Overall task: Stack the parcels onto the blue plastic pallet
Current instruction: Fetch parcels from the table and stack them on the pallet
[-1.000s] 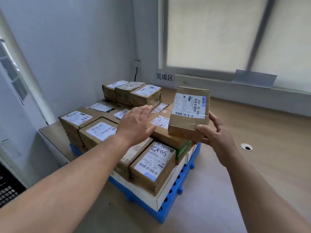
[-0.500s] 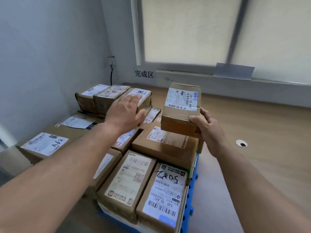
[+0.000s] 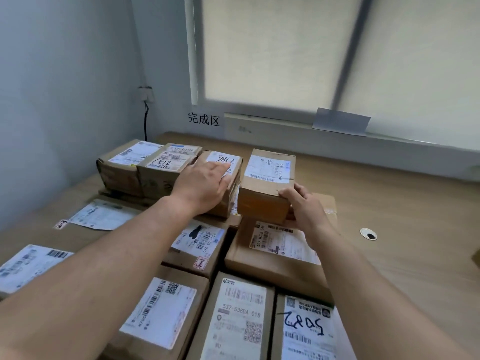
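A small brown parcel (image 3: 267, 183) with a white barcode label sits on top of the stack, at the right end of a back row of three parcels. My right hand (image 3: 304, 206) grips its near right corner. My left hand (image 3: 205, 183) lies flat on the neighbouring parcel marked 1786 (image 3: 224, 161), fingers spread. Several labelled cardboard parcels fill the lower layer, among them a flat one (image 3: 275, 245) under the small parcel. The blue pallet is hidden beneath the boxes.
A grey wall runs along the left, with a socket and black cable (image 3: 145, 120) in the corner. A window ledge (image 3: 363, 141) with a sign of three characters (image 3: 204, 119) lies behind. Wooden floor with a round outlet (image 3: 368, 233) spreads to the right.
My right hand has carried the small parcel forward and down onto the stack beside the 1786 parcel. My left hand moved onto that parcel. The view has come closer over the stack.
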Tool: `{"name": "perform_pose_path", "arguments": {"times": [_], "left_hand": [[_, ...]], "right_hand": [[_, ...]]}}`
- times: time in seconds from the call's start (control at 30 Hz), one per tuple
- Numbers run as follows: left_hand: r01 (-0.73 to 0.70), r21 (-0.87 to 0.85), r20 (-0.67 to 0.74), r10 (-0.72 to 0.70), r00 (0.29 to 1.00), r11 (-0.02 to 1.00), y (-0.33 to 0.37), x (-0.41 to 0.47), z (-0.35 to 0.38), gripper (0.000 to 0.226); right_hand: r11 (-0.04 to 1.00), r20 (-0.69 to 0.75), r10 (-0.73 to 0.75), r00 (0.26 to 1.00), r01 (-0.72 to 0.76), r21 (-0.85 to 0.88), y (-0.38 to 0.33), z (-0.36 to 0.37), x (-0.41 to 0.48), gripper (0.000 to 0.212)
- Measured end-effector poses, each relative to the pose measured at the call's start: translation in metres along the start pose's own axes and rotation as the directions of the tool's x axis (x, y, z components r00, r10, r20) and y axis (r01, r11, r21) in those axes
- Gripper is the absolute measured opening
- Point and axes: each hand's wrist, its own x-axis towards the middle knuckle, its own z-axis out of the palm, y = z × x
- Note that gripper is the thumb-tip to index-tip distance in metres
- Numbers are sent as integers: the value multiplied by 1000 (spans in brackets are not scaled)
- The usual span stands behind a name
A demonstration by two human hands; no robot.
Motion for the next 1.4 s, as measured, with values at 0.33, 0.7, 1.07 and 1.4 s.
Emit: {"name": "perform_pose_path", "arguments": {"times": [0.33, 0.7, 1.07, 1.4], "left_hand": [[-105, -91, 96, 114, 989, 990, -7, 11, 16, 49], [-133, -93, 47, 138, 989, 987, -9, 13, 21, 48], [-195, -173, -164, 167, 972, 965, 45, 4, 8, 48], [-319, -201, -222, 273, 936, 926, 184, -70, 29, 52]], "right_hand": [[948, -113, -5, 994, -31, -318, -10, 25, 0, 66], [888, -161, -70, 984, -12, -460, -11, 31, -12, 65], [663, -294, -359, 886, 20, -749, -9, -16, -57, 42], [477, -324, -500, 803, -57, -877, 17, -116, -139, 39]]}}
